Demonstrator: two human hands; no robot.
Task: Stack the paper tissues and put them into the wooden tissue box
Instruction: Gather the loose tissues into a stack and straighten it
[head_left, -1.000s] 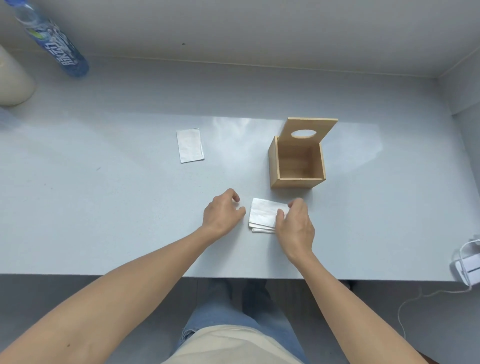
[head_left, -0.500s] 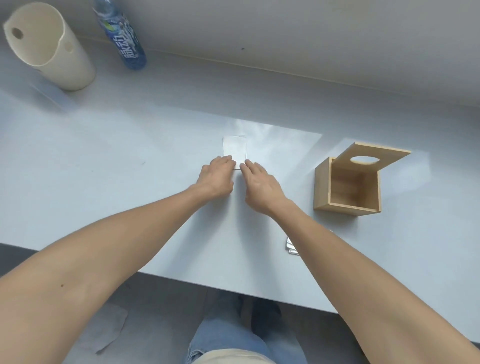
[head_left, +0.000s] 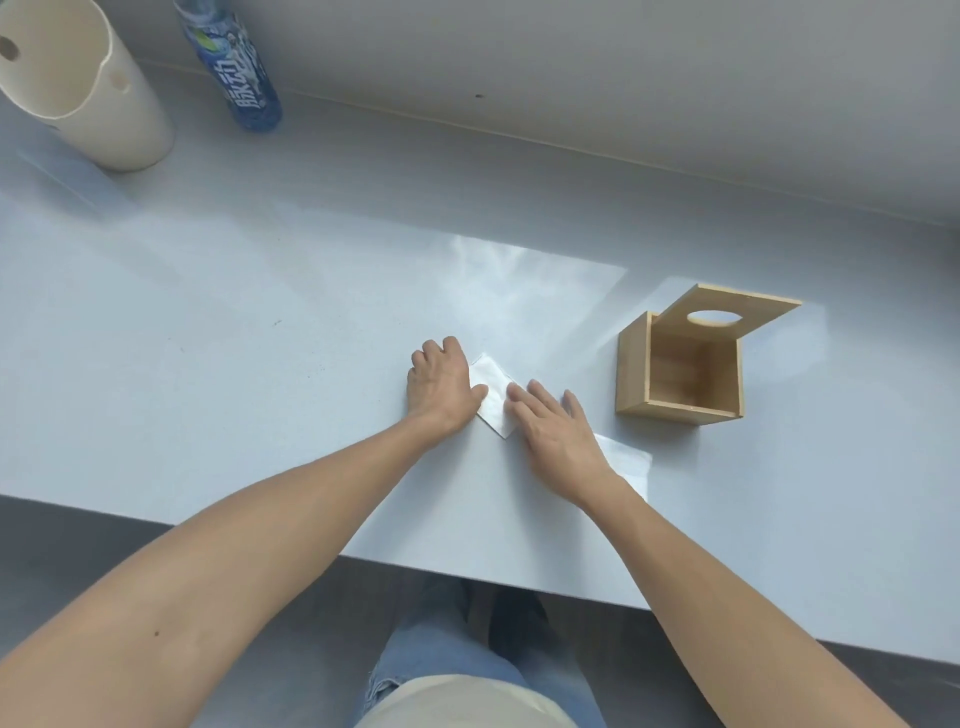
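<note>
A single white folded tissue (head_left: 494, 396) lies turned at an angle on the pale blue table (head_left: 260, 322). My left hand (head_left: 442, 385) rests on its left edge with the thumb on top. My right hand (head_left: 555, 432) presses flat on its right corner, fingers spread. The stack of tissues (head_left: 626, 461) lies flat behind my right wrist, partly hidden by it. The wooden tissue box (head_left: 680, 370) stands to the right, its lid with the oval hole tipped open, and its inside is bare wood.
A cream cylindrical container (head_left: 83, 88) and a blue drink bottle (head_left: 236, 67) stand at the far left by the wall. The table's front edge (head_left: 467, 571) runs just beyond my forearms, with my legs below.
Both hands reached left to the lone tissue, and it has since slid back toward the stack and box, rotating as it came. My view has shifted left.
</note>
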